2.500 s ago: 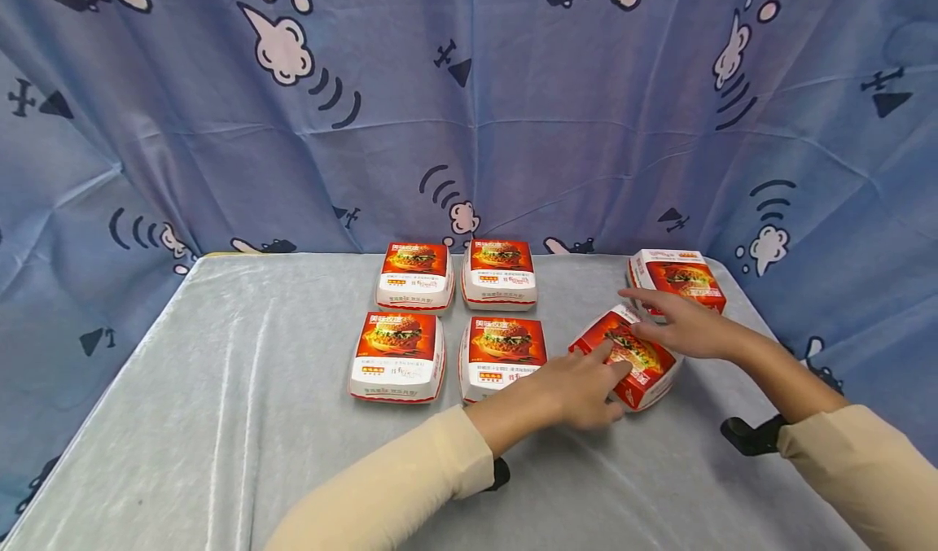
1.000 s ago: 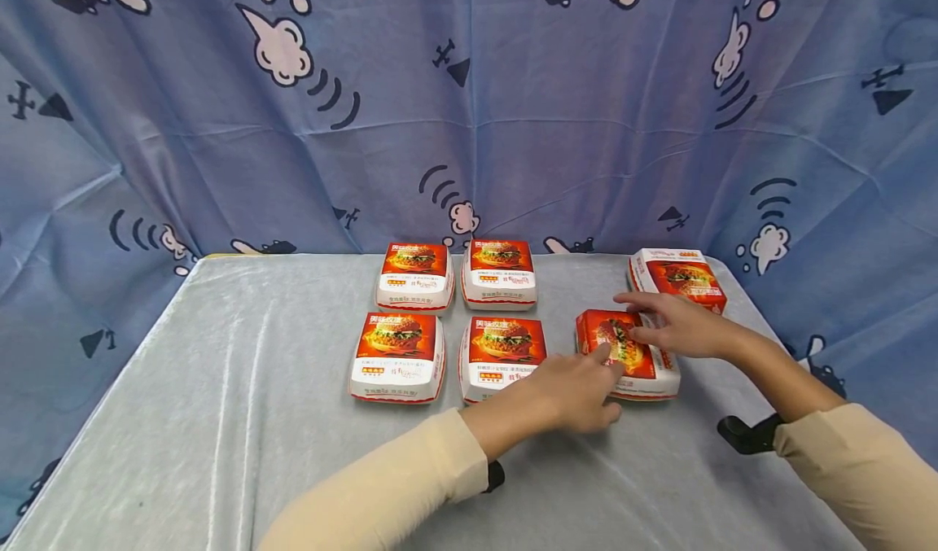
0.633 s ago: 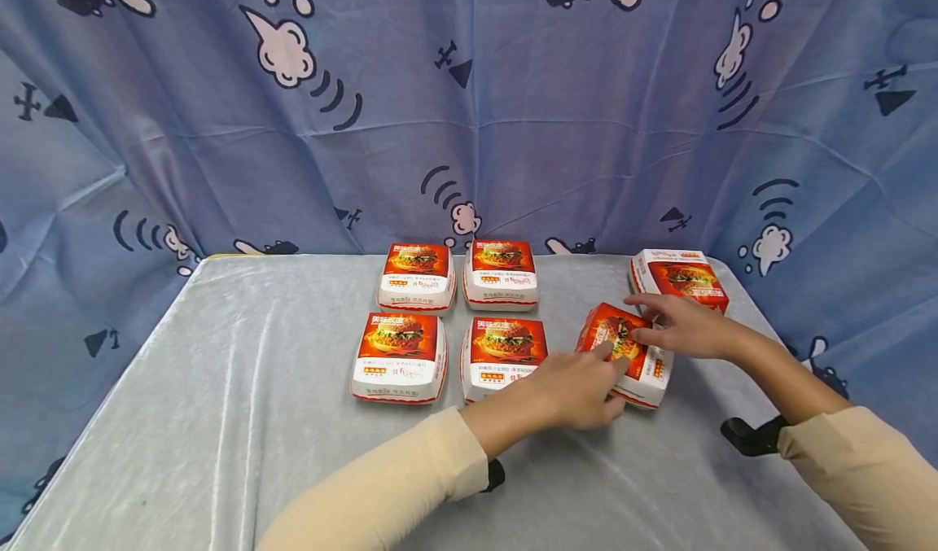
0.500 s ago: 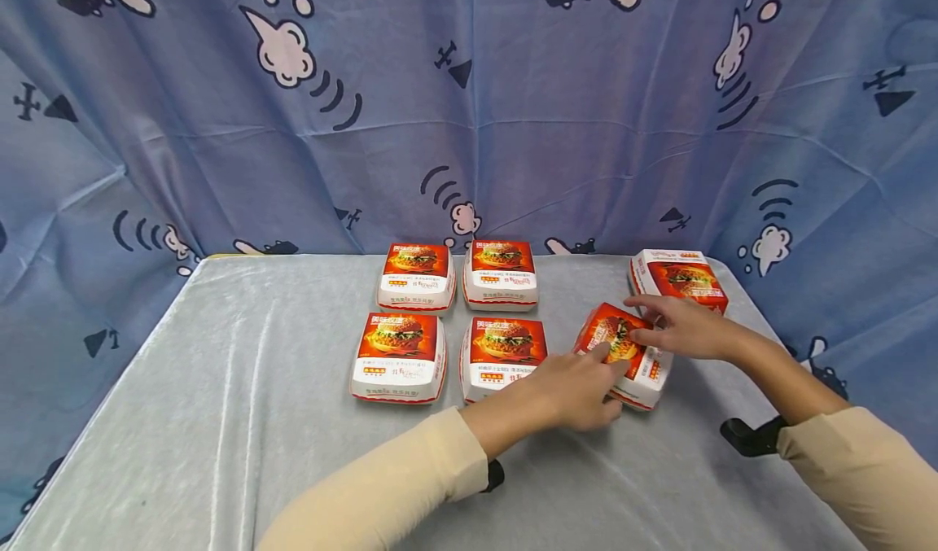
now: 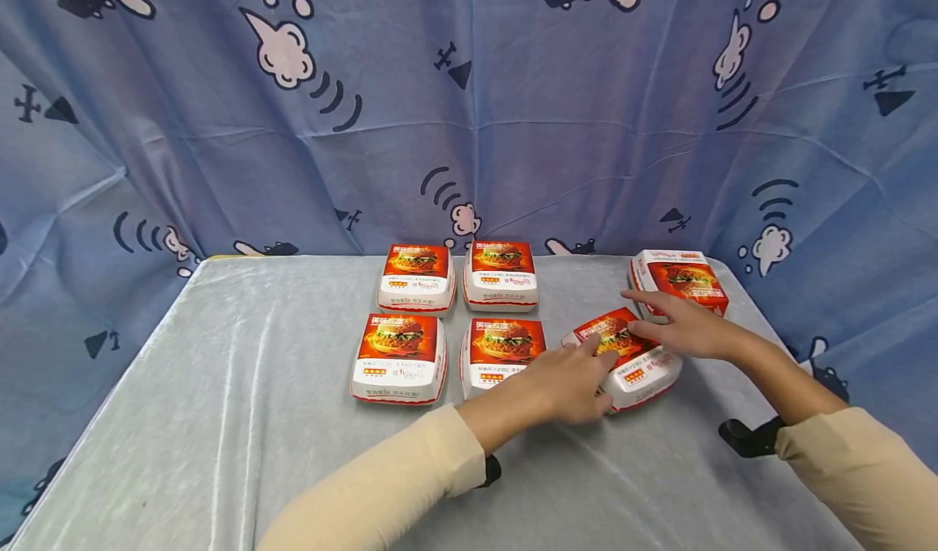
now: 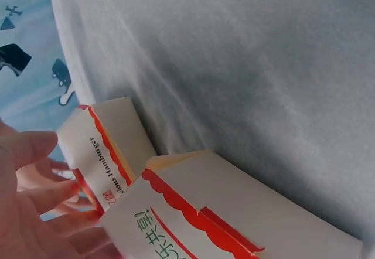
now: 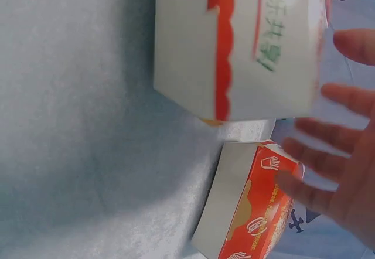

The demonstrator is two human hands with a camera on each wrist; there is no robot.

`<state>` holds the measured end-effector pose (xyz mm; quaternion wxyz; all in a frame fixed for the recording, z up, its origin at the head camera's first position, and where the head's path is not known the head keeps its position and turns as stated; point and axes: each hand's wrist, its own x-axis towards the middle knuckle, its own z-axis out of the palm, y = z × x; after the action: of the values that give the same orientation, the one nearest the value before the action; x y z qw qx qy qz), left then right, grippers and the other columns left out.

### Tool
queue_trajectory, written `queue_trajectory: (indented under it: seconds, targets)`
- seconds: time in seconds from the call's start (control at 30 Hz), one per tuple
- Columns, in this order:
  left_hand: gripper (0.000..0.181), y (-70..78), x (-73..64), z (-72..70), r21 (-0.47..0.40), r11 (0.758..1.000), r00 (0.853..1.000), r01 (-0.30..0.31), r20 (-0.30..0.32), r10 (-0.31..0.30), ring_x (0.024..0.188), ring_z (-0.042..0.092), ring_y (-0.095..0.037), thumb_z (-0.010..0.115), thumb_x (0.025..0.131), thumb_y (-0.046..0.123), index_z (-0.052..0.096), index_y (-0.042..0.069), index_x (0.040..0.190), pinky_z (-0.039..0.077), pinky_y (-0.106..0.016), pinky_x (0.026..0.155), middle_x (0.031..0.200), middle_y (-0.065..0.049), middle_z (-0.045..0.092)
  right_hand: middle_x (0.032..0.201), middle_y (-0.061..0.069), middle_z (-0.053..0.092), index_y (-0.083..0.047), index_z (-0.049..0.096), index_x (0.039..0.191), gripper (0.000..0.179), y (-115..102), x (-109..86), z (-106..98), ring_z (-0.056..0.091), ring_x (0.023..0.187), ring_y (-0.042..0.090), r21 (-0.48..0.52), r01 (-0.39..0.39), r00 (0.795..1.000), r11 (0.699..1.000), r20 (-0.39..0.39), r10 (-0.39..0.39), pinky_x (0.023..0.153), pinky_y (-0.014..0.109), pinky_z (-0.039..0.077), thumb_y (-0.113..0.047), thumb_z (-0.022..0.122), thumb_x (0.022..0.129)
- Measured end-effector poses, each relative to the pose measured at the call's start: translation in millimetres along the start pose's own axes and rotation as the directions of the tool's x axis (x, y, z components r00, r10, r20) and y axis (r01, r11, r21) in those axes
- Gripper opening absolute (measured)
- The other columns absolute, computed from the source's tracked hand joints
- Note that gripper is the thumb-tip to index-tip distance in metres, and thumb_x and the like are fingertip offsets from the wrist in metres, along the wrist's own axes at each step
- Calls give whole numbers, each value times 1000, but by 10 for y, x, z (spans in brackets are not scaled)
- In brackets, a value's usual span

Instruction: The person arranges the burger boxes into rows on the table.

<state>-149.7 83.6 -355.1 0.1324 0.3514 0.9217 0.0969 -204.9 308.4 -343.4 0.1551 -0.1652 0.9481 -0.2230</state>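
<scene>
A red and white hamburger box (image 5: 623, 356) sits slantwise on the table between both hands, its white front turned toward the near right. My left hand (image 5: 575, 380) touches its left side with fingers spread, index finger out over the lid. My right hand (image 5: 685, 323) is at its far right corner, fingers extended. In the left wrist view the left hand (image 6: 47, 206) has its fingertips along the white box (image 6: 176, 229). In the right wrist view the right hand (image 7: 340, 147) spreads its fingers beside the box's top (image 7: 263, 48).
Several matching boxes stand in two rows to the left, among them a near box (image 5: 399, 360) and a far box (image 5: 500, 274). Another box (image 5: 681, 278) stands behind my right hand, facing another way. A grey cloth covers the table (image 5: 168, 421); a blue patterned curtain (image 5: 469, 111) hangs behind.
The box between my hands has turned clockwise: its white front edge has swung from the right side toward the near side. Both hands have shifted only slightly; the other boxes stay put.
</scene>
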Motion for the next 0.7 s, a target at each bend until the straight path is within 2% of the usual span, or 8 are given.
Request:
queue_trajectory:
  seconds: [0.1,0.27,0.47,0.7]
  targets:
    - [59,-5,10,-4,3,1000,1000,0,-1,0,133,48,-17,61,96,44,44,27,150,44,-34,105,156,2,36,148,30,40,-1,40,150,61,6,-3,5,40,132,49,45,43,999,998,4,-44,100,71,35,-28,59,100]
    - [60,-23,20,-5,5,1000,1000,-4,-1,4,135,46,-19,61,95,45,44,27,150,44,-37,105,156,1,36,143,29,48,1,44,147,58,1,-22,21,48,127,46,80,70,997,994,28,-72,98,66,42,-23,62,97]
    - [58,-31,3,-6,38,999,1000,-25,-13,26,136,44,-20,61,96,44,45,27,149,43,-39,106,155,-1,37,136,27,54,6,50,141,55,11,-42,58,55,116,40,62,57,998,996,6,-57,93,60,49,-22,64,96]
    - [52,-14,-4,12,69,996,997,-56,-42,59,126,52,-19,59,97,41,48,27,146,46,-40,101,148,0,44,127,24,60,9,54,134,51,29,-34,59,59,105,34,50,82,997,995,-20,-81,88,55,52,-21,67,95]
